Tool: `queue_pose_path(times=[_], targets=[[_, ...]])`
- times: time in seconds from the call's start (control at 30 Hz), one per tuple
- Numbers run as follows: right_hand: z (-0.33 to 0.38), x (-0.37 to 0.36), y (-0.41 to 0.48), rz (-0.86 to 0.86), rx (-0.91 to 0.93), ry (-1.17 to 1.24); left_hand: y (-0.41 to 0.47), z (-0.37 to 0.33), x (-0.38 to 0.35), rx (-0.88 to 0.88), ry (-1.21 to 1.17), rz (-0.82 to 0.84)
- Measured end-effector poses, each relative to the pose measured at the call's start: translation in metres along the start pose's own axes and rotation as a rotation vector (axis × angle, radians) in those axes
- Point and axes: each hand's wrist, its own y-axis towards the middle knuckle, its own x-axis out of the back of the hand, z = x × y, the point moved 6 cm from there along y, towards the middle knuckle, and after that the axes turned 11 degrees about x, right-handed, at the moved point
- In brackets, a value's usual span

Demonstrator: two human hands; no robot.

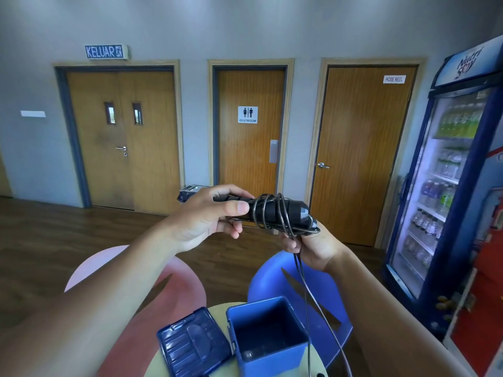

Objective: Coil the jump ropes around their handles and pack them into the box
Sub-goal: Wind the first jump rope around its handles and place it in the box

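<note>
My left hand [209, 216] grips the black jump rope handles [275, 212] held level at chest height, thumb on top. Several loops of thin black rope [283, 213] wrap around the handles. My right hand [313, 248] pinches the rope just under the handles' right end. Two loose strands [306, 289] hang down from it past the box. The blue box [268, 359] stands open on the table below, something dark at its bottom. Its blue lid [193, 345] lies flat to the left of it.
The box and lid sit on a small round pale table [217, 370]. A pink chair [179, 278] and a blue chair [326, 297] stand behind it. A drinks fridge [449, 172] is at the right. Three wooden doors line the far wall.
</note>
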Motion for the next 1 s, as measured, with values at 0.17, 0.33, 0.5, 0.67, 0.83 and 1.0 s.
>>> queue_pose_path(times=[0.17, 0.33, 0.5, 0.67, 0.83, 1.0], targets=[[-0.005, -0.009, -0.001, -0.087, -0.032, 0.123, 0.006, -0.003, -0.006, -0.028, -0.083, -0.119], [-0.022, -0.016, -0.008, -0.099, -0.065, -0.006, 0.019, 0.003, -0.002, 0.031, -0.277, -0.377], [-0.027, -0.018, -0.017, -0.02, -0.081, -0.419, 0.03, 0.007, 0.025, 0.004, 0.006, -0.66], [-0.011, -0.023, -0.018, 0.06, -0.121, -0.692, 0.033, 0.019, 0.026, 0.044, 0.526, -0.741], [0.02, -0.017, -0.012, 0.049, -0.036, -0.903, 0.029, 0.025, 0.022, 0.082, 0.855, -0.636], [0.049, -0.012, -0.004, 0.034, 0.041, -1.036, 0.02, 0.032, 0.015, 0.187, 0.947, -0.368]])
